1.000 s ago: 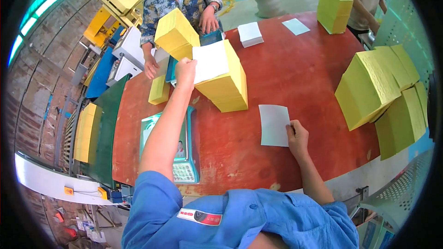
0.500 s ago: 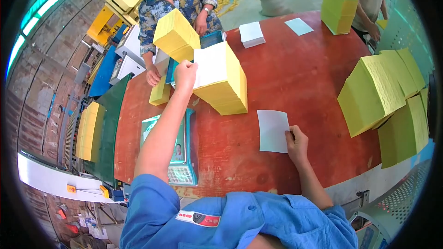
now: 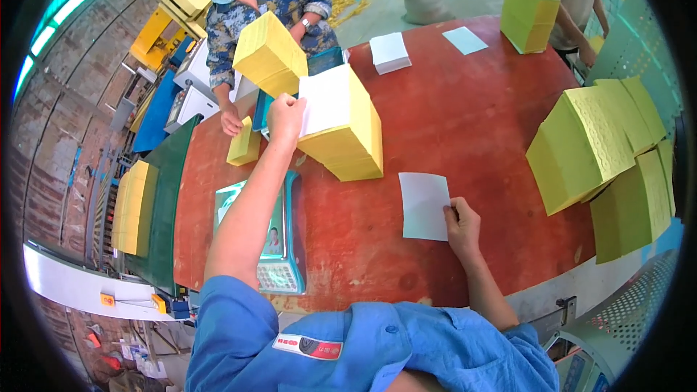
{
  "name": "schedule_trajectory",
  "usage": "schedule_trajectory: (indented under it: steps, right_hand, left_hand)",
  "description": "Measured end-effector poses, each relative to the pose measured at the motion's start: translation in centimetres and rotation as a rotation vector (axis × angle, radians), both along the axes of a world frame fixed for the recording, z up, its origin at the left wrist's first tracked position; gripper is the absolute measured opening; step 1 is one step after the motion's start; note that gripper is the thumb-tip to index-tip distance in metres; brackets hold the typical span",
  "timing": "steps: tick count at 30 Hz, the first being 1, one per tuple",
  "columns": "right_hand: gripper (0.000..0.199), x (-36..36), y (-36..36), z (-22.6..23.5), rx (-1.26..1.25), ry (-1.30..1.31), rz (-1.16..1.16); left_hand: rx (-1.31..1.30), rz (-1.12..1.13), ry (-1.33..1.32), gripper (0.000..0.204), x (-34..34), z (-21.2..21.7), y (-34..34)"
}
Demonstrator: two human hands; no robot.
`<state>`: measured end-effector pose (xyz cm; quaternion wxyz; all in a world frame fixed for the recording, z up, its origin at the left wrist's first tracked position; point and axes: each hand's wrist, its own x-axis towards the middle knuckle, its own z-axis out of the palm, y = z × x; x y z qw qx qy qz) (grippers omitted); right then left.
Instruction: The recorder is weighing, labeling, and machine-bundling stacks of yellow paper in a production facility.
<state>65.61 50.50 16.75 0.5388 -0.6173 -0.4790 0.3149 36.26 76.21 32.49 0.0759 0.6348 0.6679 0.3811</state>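
Near the near edge of the red surface (image 3: pixel 435 131), right of its middle, the right hand (image 3: pixel 462 223) has its grip narrowed on a white sheet (image 3: pixel 424 205), thumb and fingers pinching the sheet's right side. Toward the near left corner sits a teal scale (image 3: pixel 279 277), with the left forearm crossing above it.

Farther in, left of the surface's middle, stands a tall yellow stack (image 3: pixel 347 149) with white paper (image 3: pixel 327 99) on top. The left hand (image 3: pixel 285 115) has its grip closed at the paper's left side, pinching it there. Large yellow bundles (image 3: pixel 581 149) are piled along the right edge. By the left edge, a co-worker's hand (image 3: pixel 231 120) is at a small yellow block (image 3: pixel 244 145).

Toward the far left corner, another yellow stack (image 3: pixel 270 54) rises beside a blue tray (image 3: pixel 323 60). Near the far edge are a white pile (image 3: pixel 390 51) and a single pale sheet (image 3: pixel 465 40); a yellow-green stack (image 3: pixel 528 14) stands at the far right corner.
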Motion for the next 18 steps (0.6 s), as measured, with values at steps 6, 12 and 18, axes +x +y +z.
schedule_trajectory:
  steps: [6, 12, 18]
  right_hand:
    - [0.004, 0.1, -0.1, -0.5, -0.025, -0.001, 0.014]
    - [0.006, 0.9, 0.6, 0.7, -0.008, 0.319, 0.004]
    - [0.023, 0.2, 9.6, -2.0, 0.362, 0.836, 0.538]
  left_hand:
    - [-0.031, 0.025, 0.072, 0.024, -0.5, 0.2, -0.4]
    - [0.217, -0.163, 0.311, 0.042, 0.7, 2.8, -0.1]
    - [0.186, -0.445, 0.508, 0.051, 2.5, 5.8, 0.1]
